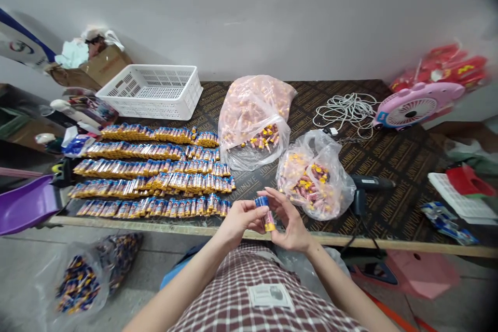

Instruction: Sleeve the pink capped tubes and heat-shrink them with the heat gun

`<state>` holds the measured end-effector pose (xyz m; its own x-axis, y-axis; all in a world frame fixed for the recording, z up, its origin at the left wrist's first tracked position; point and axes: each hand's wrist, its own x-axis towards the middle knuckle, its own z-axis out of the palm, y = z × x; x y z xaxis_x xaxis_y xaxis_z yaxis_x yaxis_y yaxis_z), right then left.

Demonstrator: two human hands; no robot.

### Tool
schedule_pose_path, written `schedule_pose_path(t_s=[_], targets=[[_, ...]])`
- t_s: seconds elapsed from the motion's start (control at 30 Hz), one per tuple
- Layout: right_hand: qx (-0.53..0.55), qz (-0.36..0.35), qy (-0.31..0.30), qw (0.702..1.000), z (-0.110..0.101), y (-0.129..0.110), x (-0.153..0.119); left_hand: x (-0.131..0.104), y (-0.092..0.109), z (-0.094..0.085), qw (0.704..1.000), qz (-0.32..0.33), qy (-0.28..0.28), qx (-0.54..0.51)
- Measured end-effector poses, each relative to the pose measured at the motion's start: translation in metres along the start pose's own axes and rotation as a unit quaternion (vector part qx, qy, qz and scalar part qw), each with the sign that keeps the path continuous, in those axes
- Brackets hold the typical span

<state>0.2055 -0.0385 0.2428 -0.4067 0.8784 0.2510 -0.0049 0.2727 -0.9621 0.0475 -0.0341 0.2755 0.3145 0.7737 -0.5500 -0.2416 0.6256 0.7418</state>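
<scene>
From my head view, taking twelve o'clock as straight ahead of the tube (pixel 268 219), I have it upright, slightly tilted, in front of my apron (pixel 218 298) and near the front edge of the table (pixel 406 174). Its blue end is up, its yellow end down. My left hand (pixel 238 219) pinches it from the nine o'clock side, thumb across its upper half. My right hand (pixel 292 227) curves half open around the three o'clock side, fingers near the blue end and thumb by the yellow one; I cannot tell whether it grips.

At ten o'clock five rows (pixel 128 168) of similar tubes in shiny wrap lie on the table, and beyond them, between ten and eleven, stands a white crate (pixel 148 109). At twelve sits a big clear bag (pixel 249 101) of pink and yellow pieces; a smaller bag (pixel 307 187) of the same is toward two, just beside it. A coiled white cable (pixel 346 111) lies at one o'clock, with a pink fan (pixel 414 113) at two. On the floor at eight, an open sack (pixel 78 285) holds blue and yellow pieces.
</scene>
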Motion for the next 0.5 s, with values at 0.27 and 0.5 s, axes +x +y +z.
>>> schedule_pose_path(t_s=[0.27,0.5], targets=[[0.024,-0.007,0.012,1.000,-0.001,0.002,0.003,-0.001,0.006,0.005,1.000,0.004,0.014,0.002],[0.028,-0.022,0.011,0.999,-0.002,0.000,-0.001,-0.006,0.002,0.011,1.000,0.007,0.019,-0.001]])
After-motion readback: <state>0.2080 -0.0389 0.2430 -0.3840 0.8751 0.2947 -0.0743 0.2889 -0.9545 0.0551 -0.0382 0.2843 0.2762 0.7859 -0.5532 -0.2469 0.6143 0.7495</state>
